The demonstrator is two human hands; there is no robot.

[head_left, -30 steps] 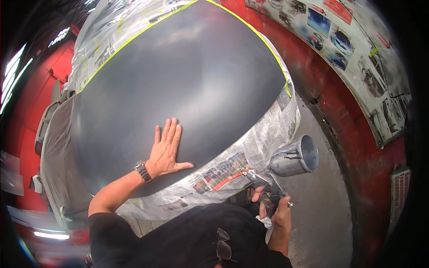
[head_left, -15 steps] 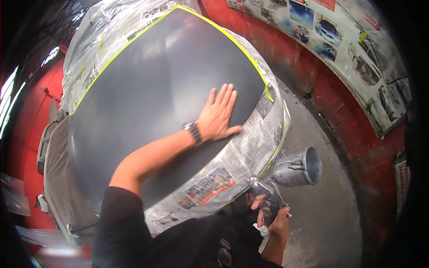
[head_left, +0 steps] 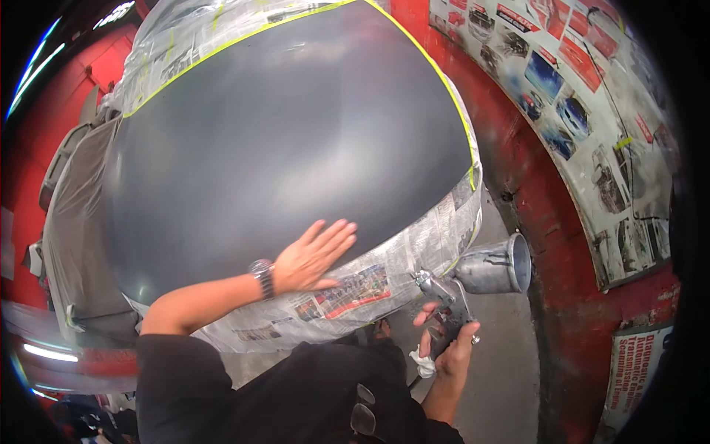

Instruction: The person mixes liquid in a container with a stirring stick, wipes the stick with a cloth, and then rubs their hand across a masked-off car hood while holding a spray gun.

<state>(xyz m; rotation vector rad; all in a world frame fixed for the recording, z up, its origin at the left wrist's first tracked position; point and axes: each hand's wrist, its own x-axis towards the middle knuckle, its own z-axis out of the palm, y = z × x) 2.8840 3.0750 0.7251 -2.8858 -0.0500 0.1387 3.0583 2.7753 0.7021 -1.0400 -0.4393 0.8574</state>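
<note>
A large dark grey car hood (head_left: 259, 148) fills the middle, bordered by bright yellow-green masking tape (head_left: 436, 70). My left hand (head_left: 314, 255) is flat, palm down with fingers spread, at the hood's near edge; its thumb reaches over the newspaper masking (head_left: 355, 288). A black watch (head_left: 261, 278) sits on that wrist. At the lower right, my right hand (head_left: 455, 349) is wrapped round the handle of a metal spray gun (head_left: 442, 290). Its silver paint cup (head_left: 484, 268) tilts to the right, apart from the masked car. A crumpled white tissue (head_left: 422, 363) shows beside the right hand.
Clear plastic sheeting (head_left: 166, 52) and paper wrap the car's far side. A red wall carrying a poster board (head_left: 569, 111) runs along the right, beyond a strip of grey floor (head_left: 510, 348). On the left, a grey cover (head_left: 78, 229) drapes the car's side.
My left hand has slid over the hood toward me and to the left, reaching its near edge. The view has shifted. The right hand keeps its grip on the spray gun.
</note>
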